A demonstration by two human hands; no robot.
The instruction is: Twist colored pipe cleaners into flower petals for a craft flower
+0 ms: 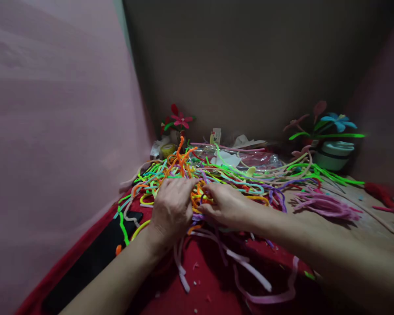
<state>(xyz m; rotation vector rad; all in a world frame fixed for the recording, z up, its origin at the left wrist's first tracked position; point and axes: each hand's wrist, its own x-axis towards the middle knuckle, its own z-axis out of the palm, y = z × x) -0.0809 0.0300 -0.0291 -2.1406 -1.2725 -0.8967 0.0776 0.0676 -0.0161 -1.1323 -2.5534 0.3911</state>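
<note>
A tangled heap of coloured pipe cleaners (262,189) lies in front of me, in green, purple, yellow, white and orange. My left hand (173,203) is closed, back upward, around a bunch of orange pipe cleaners (181,162) whose bent ends stand up above it. Most of its fingertips are hidden. Facing it, my right hand (223,204) has thumb and fingers curled together at the same orange strands, with a purple one beside them; exactly which strands it pinches cannot be made out. Pale pipe cleaners (249,270) trail below both hands over red cloth (202,284).
A black flat object (92,258) lies at left by the pink wall (68,131). Behind the heap are a pink flower (182,120), yellow tape (168,150) and clear plastic wrapping (265,162). Right stand a blue flower (339,121), a pale pot (335,155) and pink pipe cleaners (331,206).
</note>
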